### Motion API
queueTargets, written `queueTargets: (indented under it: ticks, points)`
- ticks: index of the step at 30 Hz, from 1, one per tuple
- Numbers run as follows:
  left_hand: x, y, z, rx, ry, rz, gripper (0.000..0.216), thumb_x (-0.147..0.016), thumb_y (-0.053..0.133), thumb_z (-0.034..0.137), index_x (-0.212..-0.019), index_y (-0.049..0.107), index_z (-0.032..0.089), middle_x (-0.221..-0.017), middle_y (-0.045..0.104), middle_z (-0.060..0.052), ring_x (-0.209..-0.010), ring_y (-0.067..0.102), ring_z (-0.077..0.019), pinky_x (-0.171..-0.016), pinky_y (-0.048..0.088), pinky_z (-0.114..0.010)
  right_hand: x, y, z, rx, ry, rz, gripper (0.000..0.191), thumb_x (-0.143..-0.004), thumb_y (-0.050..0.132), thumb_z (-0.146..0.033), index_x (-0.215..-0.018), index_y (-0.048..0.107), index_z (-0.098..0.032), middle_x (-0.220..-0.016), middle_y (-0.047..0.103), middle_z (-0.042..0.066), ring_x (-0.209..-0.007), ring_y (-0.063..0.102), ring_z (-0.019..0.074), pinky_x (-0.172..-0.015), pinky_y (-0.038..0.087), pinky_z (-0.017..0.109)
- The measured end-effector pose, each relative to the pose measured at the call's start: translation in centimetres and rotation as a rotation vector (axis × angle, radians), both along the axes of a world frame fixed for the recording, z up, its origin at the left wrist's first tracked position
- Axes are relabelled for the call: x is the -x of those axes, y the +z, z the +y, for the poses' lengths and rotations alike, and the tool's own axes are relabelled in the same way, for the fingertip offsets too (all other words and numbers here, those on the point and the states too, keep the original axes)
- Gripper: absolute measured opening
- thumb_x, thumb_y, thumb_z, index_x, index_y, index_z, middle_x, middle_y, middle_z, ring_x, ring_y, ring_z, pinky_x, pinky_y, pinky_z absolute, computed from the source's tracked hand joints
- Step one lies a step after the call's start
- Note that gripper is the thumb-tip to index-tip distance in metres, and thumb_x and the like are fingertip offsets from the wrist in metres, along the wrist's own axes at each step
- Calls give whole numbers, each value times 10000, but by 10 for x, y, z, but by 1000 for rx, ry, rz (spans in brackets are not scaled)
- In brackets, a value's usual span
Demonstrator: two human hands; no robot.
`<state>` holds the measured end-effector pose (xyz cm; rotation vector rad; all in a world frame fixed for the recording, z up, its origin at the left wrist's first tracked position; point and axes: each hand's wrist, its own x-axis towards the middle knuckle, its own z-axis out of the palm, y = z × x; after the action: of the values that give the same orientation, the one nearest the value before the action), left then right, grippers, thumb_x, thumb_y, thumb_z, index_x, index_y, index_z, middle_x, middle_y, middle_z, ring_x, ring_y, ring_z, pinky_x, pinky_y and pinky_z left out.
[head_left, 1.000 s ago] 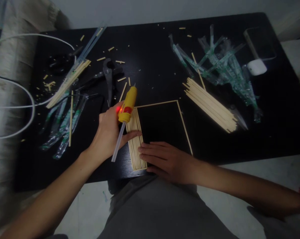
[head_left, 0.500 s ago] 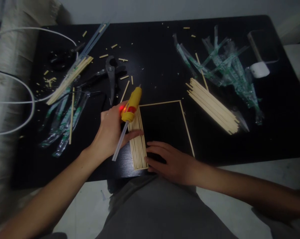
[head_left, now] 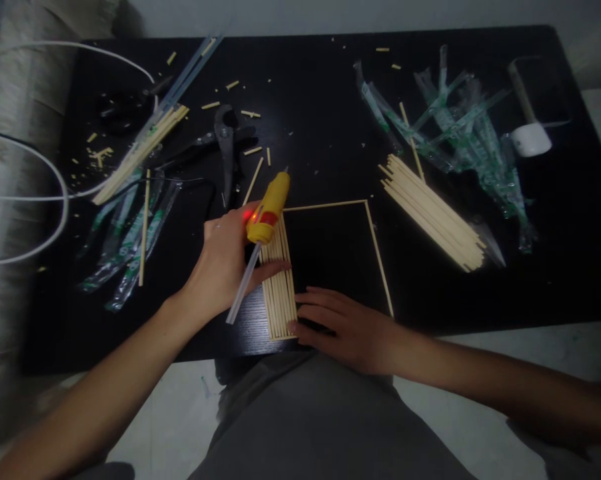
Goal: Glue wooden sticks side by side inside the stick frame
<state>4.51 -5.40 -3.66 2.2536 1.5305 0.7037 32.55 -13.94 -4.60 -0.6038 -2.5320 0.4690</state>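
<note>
My left hand is closed round a yellow hot glue gun, its nozzle pointing away from me and a clear glue stick poking out of its back. A red light glows beside it. The thumb of that hand lies across a panel of wooden sticks set side by side. Thin sticks form a rectangular frame running from the panel to the right. My right hand rests low, fingers stretched out, fingertips at the panel's right edge. Part of the frame's near side is hidden by that hand.
A pile of sticks lies to the right, near crumpled plastic wrappers, a white case and a clear box-like object. Pliers, more sticks, wrappers, cut bits and a white cable lie to the left.
The view has shifted slightly. Both hands stay nearly in place over the panel, with the glue gun still held; the right fingertips have moved very little along its edge.
</note>
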Motion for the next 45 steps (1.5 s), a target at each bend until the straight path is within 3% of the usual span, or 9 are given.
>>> queueTargets:
  ticks: [11,15,19,23,27,32,38,40,45]
  points:
    - [-1,-1,0,-51,-34,-27,965,-769,995,552,-1553,501,281,-1362,682,-112,-1243,700,-373,-1109,552,-542,-1,-3,1,51,54,36,298,-1118,645,-149,-1397,676,-50,-1310,793,167,-1530,582,289,-1283,537,504]
    - [0,0,0,-34,-48,-43,985,-763,999,556,-1566,486,304,-1342,688,-99,-1231,704,-369,-1113,546,-555,-1,-3,-1,107,37,-7,308,-1131,622,-167,-1429,681,-113,-1378,781,153,-1565,555,269,-1287,530,500]
    - [0,0,0,-12,-53,-45,989,-769,1000,544,-1573,475,306,-1319,688,-94,-1210,713,-364,-1113,548,-565,3,0,1,176,-9,7,245,-1125,641,-193,-1351,736,-189,-1414,766,128,-1416,680,249,-1236,582,464]
    - [-1,2,-1,-2,-43,-55,980,-762,1008,515,-1561,484,298,-1342,685,-103,-1237,708,-377,-1128,550,-577,5,12,21,202,-35,128,215,-1128,662,-255,-1283,738,-128,-1330,778,166,-1265,754,234,-1077,677,409]
    - [-3,5,-2,19,-22,-44,956,-773,990,541,-1548,491,287,-1349,691,-113,-1252,706,-384,-1133,554,-581,6,21,54,53,-79,138,166,-1112,659,-160,-1243,756,-129,-1265,811,156,-1249,781,248,-1072,693,437]
    - [-2,10,-3,46,131,-60,781,-875,889,593,-1485,527,265,-1224,719,-103,-1113,738,-341,-915,637,-480,12,23,84,-76,-51,108,153,-1092,695,-153,-1205,781,-97,-1266,818,178,-1278,785,288,-1087,696,463]
    - [6,9,-3,94,275,-129,420,-1006,712,620,-1214,619,267,-978,672,-36,-806,694,-249,-688,576,-392,18,17,93,-99,-31,105,169,-1075,729,-152,-1214,787,-76,-1281,817,185,-1295,781,300,-1124,678,451]
    - [7,7,-3,113,281,-135,426,-993,718,646,-1179,626,274,-954,663,-28,-796,692,-247,-686,579,-393,18,13,92,-92,-45,109,164,-1085,716,-157,-1220,784,-96,-1292,817,174,-1308,776,288,-1109,687,448]
    - [4,6,-3,70,303,-28,680,-875,842,660,-1403,604,303,-1104,705,-72,-984,744,-325,-694,622,-413,18,8,91,-65,-55,140,177,-1075,728,-153,-1231,777,-85,-1291,820,170,-1323,769,287,-1112,685,428]
